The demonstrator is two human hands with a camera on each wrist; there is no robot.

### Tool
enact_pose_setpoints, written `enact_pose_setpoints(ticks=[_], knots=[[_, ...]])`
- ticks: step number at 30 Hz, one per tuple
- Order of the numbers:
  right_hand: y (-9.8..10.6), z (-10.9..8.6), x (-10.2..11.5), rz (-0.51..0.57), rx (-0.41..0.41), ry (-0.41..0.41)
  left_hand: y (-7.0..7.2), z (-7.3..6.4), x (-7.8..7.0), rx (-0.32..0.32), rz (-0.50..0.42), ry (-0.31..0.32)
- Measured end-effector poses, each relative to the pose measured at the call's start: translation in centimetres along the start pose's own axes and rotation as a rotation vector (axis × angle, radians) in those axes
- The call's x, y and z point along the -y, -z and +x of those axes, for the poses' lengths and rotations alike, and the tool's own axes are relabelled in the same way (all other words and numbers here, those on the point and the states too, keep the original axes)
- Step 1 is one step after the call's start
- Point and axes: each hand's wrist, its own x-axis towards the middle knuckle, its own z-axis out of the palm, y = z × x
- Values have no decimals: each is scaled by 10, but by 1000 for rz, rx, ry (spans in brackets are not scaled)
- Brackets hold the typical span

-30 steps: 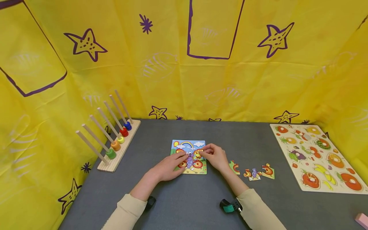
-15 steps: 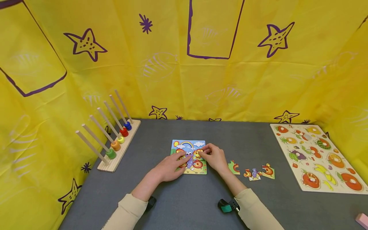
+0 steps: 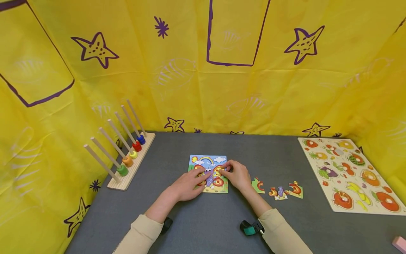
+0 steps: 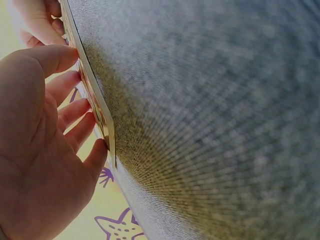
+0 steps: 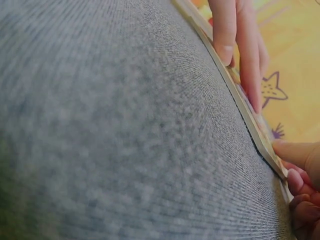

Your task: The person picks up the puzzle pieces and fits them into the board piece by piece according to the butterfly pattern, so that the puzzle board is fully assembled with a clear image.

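Note:
A square butterfly puzzle [image 3: 215, 187] with a rainbow and clouds along its top lies flat on the dark table. My left hand [image 3: 187, 185] rests on its left side, fingers spread over the butterfly's body and left wings; the left wrist view shows the fingertips on the board [image 4: 107, 117]. At the upper right wing my right hand [image 3: 238, 175] holds a puzzle piece [image 3: 217, 170] with thumb and forefinger, low in the picture. The right wrist view has the thumb [image 5: 295, 152] down on the board and the other fingers curled beside its edge.
Right of the puzzle lie three loose pieces: a green one [image 3: 257, 186], a purple-bodied one [image 3: 279, 193] and a red-winged one [image 3: 296, 189]. A fruit peg board [image 3: 345, 187] is farther right. On the left stands a wooden peg rack [image 3: 125, 168] with coloured rings. Yellow cloth [image 3: 190, 95] hangs behind.
The piece under my right hand has turned and settled into line with the wing picture; the right thumb has shifted slightly on it. The left hand stays nearly still.

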Motion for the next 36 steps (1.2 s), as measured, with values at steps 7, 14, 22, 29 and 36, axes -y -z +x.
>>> enact_pose_setpoints(ticks=[7,14,22,29,36], knots=[[-1,1,0,-17,-7,13,2,0,-2,18,2,21],[3,5,-2,-11,32,67,1,1,-1,16,-2,34],[12,5,-15,105,199,82,0,2,-4,21,59,19],[14,4,-11,66,197,88,0,0,-7,10,65,21],[13,1,-10,58,176,95,-2,0,-3,-23,30,-4]])
